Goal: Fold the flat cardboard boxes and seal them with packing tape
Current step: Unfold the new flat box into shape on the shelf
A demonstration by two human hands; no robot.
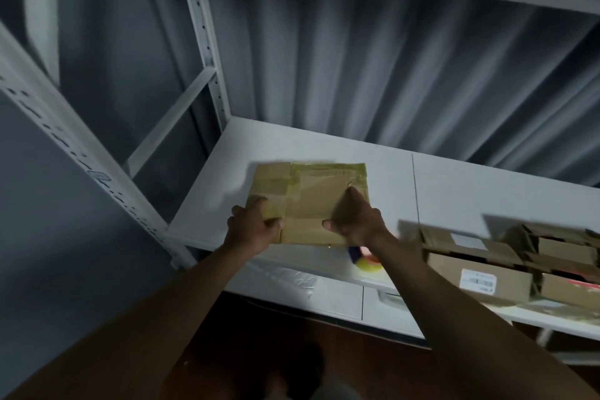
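Observation:
A brown cardboard box point(308, 195) with strips of yellowish tape across its top is over the white shelf point(454, 191); whether it rests on it or is held above it I cannot tell. My left hand point(250, 227) grips its near left corner, fingers curled over the edge. My right hand point(354, 221) holds the near right side, thumb pointing left across the top. A tape roll point(367, 265) with a blue and orange holder peeks out below my right wrist. The picture is dim and blurred.
A pile of flat and opened cardboard boxes point(506, 256), one with a white label, lies at the right on the shelf. White rack uprights point(207, 52) stand at left. A grey curtain hangs behind. A lower shelf point(324, 292) and dark floor are beneath.

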